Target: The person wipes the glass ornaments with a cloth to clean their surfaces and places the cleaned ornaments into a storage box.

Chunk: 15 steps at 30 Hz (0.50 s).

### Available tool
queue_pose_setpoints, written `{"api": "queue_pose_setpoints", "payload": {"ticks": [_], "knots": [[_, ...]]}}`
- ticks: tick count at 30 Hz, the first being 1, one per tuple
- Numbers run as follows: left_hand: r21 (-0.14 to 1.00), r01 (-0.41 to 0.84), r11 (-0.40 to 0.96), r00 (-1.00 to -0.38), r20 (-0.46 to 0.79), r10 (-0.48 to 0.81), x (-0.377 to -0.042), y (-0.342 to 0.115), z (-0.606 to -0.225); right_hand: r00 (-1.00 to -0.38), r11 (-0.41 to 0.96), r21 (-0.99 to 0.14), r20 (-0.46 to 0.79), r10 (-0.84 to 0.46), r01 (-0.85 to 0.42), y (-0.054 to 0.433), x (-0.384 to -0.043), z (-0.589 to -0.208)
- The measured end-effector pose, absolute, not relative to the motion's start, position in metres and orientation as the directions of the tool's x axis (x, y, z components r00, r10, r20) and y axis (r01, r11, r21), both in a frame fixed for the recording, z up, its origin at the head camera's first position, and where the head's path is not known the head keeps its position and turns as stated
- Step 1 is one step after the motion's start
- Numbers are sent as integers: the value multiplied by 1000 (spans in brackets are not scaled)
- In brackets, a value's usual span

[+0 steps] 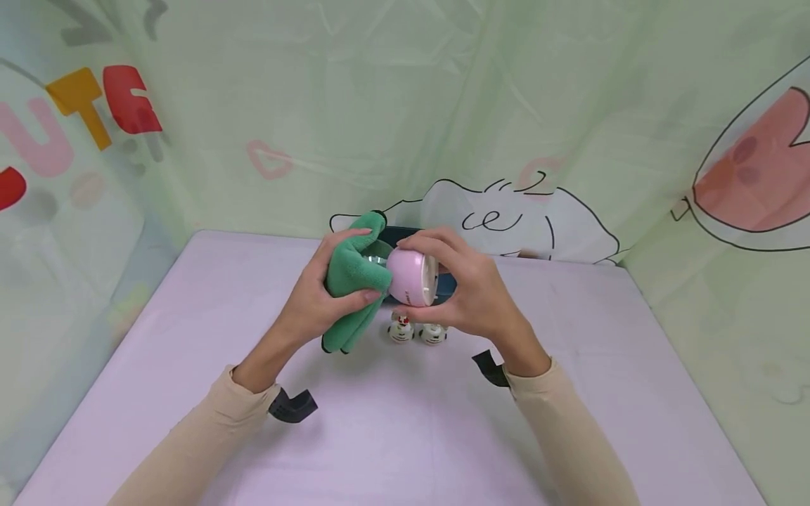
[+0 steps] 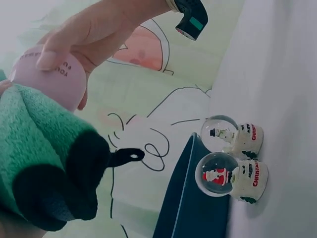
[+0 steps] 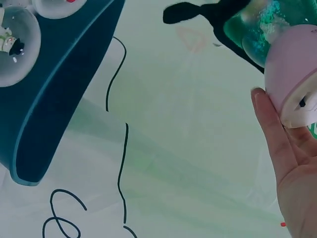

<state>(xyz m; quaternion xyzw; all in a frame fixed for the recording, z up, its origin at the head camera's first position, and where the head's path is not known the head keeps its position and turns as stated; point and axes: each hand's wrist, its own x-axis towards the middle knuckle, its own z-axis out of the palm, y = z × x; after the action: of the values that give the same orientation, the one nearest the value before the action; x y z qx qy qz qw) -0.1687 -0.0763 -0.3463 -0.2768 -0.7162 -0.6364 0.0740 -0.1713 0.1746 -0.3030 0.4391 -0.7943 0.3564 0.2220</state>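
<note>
A snow globe with a pink base (image 1: 407,277) is held on its side above the table, its glass ball (image 3: 255,37) showing teal glitter. My right hand (image 1: 471,288) grips the pink base between thumb and fingers, the base's pale underside facing right. In my left hand (image 1: 310,295) is a green cloth (image 1: 354,270) with black edging, folded around the glass ball and covering much of it. From the cloth's corner a black hanging loop (image 2: 130,156) sticks out in the left wrist view.
Two small snow globes with white bases, one with a Santa figure (image 2: 218,176) and one with a snowman (image 2: 223,134), stand side by side below the hands. Behind them is a dark blue bin (image 1: 446,287). A patterned curtain (image 1: 392,105) hangs along the table's back.
</note>
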Motion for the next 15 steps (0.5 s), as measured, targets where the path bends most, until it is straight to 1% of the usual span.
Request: {"api": "queue_pose_setpoints", "payload": {"ticks": [4, 7, 15], "knots": [[873, 488, 28, -828, 452, 332, -168, -77, -345, -545, 352, -416, 651, -528, -838, 177, -171, -300], [863, 504, 22, -810, 464, 359, -167, -77, -345, -574, 362, -446, 632, -521, -819, 178, -171, -299], [816, 578, 6, -751, 529, 396, -167, -77, -346, -669, 311, -611, 533, -519, -728, 184, -172, -297]]}}
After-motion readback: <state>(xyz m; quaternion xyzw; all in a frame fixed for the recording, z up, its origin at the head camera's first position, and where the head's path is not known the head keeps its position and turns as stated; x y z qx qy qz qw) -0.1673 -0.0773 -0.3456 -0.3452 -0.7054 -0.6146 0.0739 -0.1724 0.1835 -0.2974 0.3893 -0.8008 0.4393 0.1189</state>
